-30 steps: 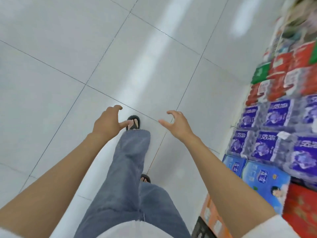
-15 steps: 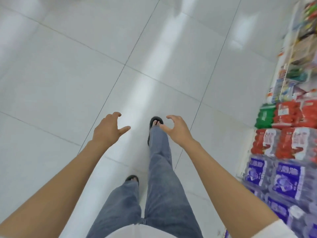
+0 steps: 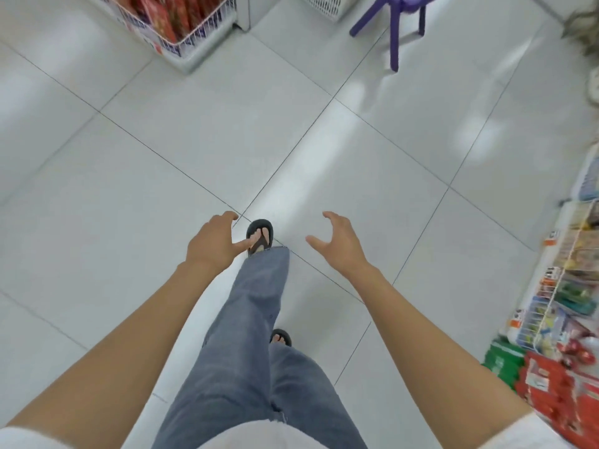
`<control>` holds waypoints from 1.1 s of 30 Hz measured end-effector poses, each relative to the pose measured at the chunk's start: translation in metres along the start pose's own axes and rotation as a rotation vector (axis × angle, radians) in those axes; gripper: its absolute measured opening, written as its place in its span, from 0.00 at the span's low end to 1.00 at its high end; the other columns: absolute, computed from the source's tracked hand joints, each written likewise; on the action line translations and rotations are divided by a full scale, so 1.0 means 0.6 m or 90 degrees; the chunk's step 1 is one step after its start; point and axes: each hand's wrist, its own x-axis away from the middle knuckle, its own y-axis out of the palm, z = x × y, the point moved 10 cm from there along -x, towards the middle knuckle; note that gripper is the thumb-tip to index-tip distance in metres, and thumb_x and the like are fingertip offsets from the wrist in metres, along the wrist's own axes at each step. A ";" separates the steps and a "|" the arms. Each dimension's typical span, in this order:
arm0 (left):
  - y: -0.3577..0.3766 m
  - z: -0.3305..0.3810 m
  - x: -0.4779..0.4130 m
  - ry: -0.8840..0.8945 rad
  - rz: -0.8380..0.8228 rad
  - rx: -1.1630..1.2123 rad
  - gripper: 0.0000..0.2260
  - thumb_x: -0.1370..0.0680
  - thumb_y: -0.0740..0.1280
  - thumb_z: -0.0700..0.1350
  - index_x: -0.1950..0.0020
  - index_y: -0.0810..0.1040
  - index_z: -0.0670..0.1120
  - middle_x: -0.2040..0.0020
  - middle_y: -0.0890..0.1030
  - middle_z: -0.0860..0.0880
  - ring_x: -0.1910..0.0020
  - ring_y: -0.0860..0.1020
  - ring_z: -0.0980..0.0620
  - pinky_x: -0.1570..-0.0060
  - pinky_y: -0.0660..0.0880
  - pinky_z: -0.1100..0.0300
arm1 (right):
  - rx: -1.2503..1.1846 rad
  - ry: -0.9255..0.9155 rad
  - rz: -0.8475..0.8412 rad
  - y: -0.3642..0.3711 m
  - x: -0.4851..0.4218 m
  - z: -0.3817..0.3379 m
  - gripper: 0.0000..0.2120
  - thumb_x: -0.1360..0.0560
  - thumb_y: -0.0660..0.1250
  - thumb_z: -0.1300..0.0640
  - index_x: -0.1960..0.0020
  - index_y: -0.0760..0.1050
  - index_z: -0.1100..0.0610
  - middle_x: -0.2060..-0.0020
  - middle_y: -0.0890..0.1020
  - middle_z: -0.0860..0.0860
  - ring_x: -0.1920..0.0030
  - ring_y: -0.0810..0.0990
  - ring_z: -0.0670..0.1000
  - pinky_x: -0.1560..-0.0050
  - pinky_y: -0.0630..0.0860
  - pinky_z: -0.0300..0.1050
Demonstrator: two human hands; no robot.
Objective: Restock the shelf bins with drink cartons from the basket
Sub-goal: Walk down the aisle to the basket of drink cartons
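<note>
Both hands are empty: the left hand (image 3: 212, 243) and the right hand (image 3: 338, 243) hang out in front over the tiled floor (image 3: 162, 189), fingers loosely curled and spread, holding nothing. No loose drink carton is within reach, and the basket the task names cannot be picked out for certain. The likeliest candidate is a white wire basket (image 3: 201, 43) standing on the floor well ahead to the left, packed with red packages too blurred to identify. Another white basket (image 3: 324, 3) is cut off at the top edge.

Judging by the task, cartons of this kind should be light and fairly stiff, yet their walls dent under a hard squeeze and the printed film can be slick. A hold across the two broad faces, or thumb on one narrow side and fingers on the other, should serve best.

Along the right edge runs a wire shelf rack (image 3: 557, 286) with mixed goods, and below it red multipacks (image 3: 557, 393) and a green pack (image 3: 500, 361) sit on the floor. A purple stool (image 3: 395, 24) stands far ahead. One sandalled foot (image 3: 259, 236) is planted forward between the hands.
</note>
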 end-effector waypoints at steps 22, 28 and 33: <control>-0.405 0.497 -0.938 0.047 -0.050 -0.078 0.28 0.24 0.68 0.59 0.29 0.66 0.50 0.34 0.72 0.47 0.39 0.74 0.48 0.43 0.74 0.47 | -0.007 0.066 -0.014 -0.515 -0.923 -0.288 0.36 0.26 0.69 0.45 0.23 0.56 0.50 0.28 0.67 0.52 0.32 0.70 0.53 0.31 0.66 0.53; -0.518 0.649 -1.171 0.057 -0.040 -0.043 0.29 0.25 0.68 0.60 0.29 0.65 0.50 0.34 0.72 0.47 0.39 0.74 0.47 0.44 0.74 0.48 | 0.041 0.037 -0.009 -0.683 -1.164 -0.378 0.36 0.25 0.69 0.46 0.24 0.57 0.51 0.30 0.68 0.54 0.32 0.70 0.54 0.31 0.66 0.52; -0.581 0.746 -1.408 0.049 -0.054 -0.012 0.28 0.25 0.69 0.58 0.29 0.66 0.50 0.34 0.73 0.47 0.38 0.74 0.48 0.43 0.74 0.48 | 0.043 0.055 0.008 -0.788 -1.399 -0.419 0.36 0.26 0.70 0.45 0.24 0.58 0.51 0.29 0.68 0.54 0.31 0.71 0.54 0.32 0.68 0.56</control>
